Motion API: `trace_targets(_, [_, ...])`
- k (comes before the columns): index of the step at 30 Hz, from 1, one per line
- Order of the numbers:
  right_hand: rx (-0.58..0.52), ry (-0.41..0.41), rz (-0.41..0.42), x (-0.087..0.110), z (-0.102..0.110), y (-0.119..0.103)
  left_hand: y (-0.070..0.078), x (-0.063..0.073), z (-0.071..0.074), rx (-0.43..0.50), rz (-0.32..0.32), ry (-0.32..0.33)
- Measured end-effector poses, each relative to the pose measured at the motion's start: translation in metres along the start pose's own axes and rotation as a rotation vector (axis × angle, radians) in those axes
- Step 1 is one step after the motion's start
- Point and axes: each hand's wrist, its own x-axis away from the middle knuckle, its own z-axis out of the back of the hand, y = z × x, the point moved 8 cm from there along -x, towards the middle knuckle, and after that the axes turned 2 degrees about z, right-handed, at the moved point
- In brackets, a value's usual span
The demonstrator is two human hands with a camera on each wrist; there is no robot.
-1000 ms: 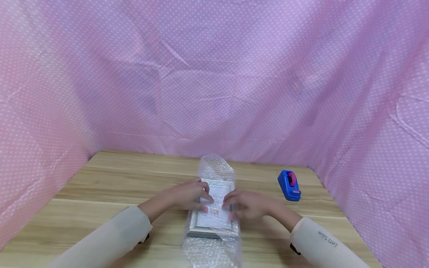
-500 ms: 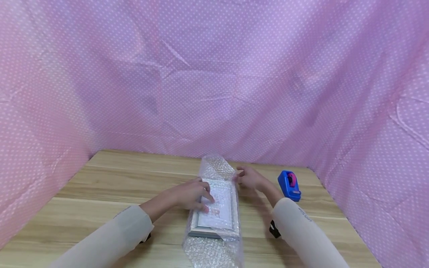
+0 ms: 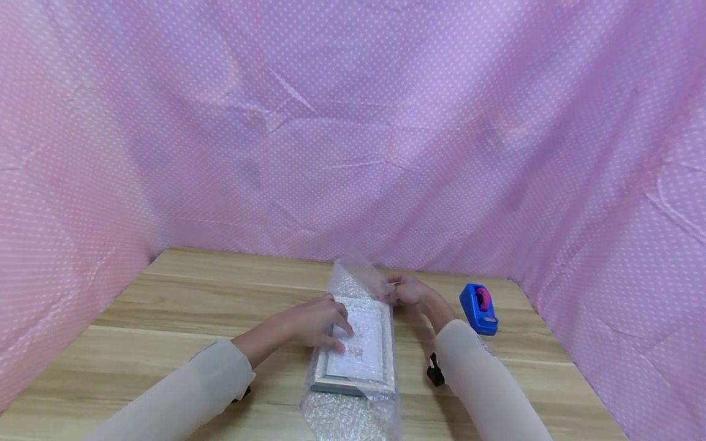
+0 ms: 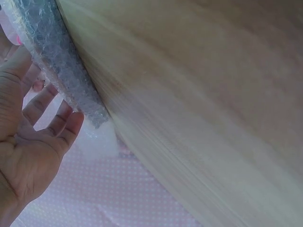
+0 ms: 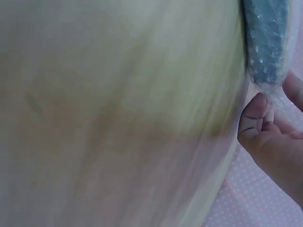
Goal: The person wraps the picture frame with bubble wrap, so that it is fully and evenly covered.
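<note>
A picture frame (image 3: 357,352) with a pale picture lies in clear bubble wrap (image 3: 342,416), which sticks out beyond its near and far ends. My left hand (image 3: 322,324) rests on the frame from the left, fingertips over the wrapped front. In the left wrist view, the fingers of that left hand (image 4: 35,142) lie along the wrapped edge (image 4: 61,61). At the far right corner, my right hand (image 3: 408,291) pinches the bubble wrap. Seen from the right wrist, thumb and fingers of the right hand (image 5: 272,137) meet on the film just past the frame's wrapped corner (image 5: 267,56).
A blue tape dispenser (image 3: 478,311) with a pink roll stands on the right of the wooden table (image 3: 220,294). Behind and on both sides hangs a pink polka-dot cloth (image 3: 353,153).
My right hand has left the middle of the frame for its far right corner and now pinches the bubble wrap, whose far flap has lifted a little. The left hand stays put.
</note>
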Motion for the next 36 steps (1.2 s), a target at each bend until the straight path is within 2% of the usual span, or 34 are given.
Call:
trace_targets(4, [0.060,-0.046,0.021,-0.003,0.000,-0.005,0.000,0.000,0.000,0.008,0.005,-0.003])
trace_targets(7, [0.058,-0.039,0.030,-0.007,-0.001,-0.011,0.000,0.000,0.000,0.010,0.010,-0.008])
trace_targets(10, [0.087,0.008,0.070,-0.012,-0.002,-0.021,-0.001,0.001,-0.001,0.007,0.009,-0.013])
trace_targets(16, [0.262,0.135,0.128,-0.023,-0.002,-0.033,-0.001,0.000,0.000,0.005,0.010,-0.018])
trace_targets(22, [0.216,0.185,0.221,-0.021,0.001,-0.049,0.000,-0.001,0.002,0.006,0.029,-0.022])
trace_targets(25, [0.199,0.164,0.264,-0.009,0.002,-0.061,-0.002,0.000,0.002,0.008,0.046,-0.028])
trace_targets(31, [0.199,0.047,0.383,0.010,0.000,-0.068,-0.002,-0.001,0.001,-0.005,0.045,-0.042])
trace_targets(34, [0.275,0.000,0.425,0.025,-0.007,-0.072,-0.001,-0.002,-0.001,-0.009,0.034,-0.043])
trace_targets(36, [0.368,-0.018,0.474,0.037,-0.013,-0.075,0.001,-0.002,-0.001,-0.016,0.022,-0.036])
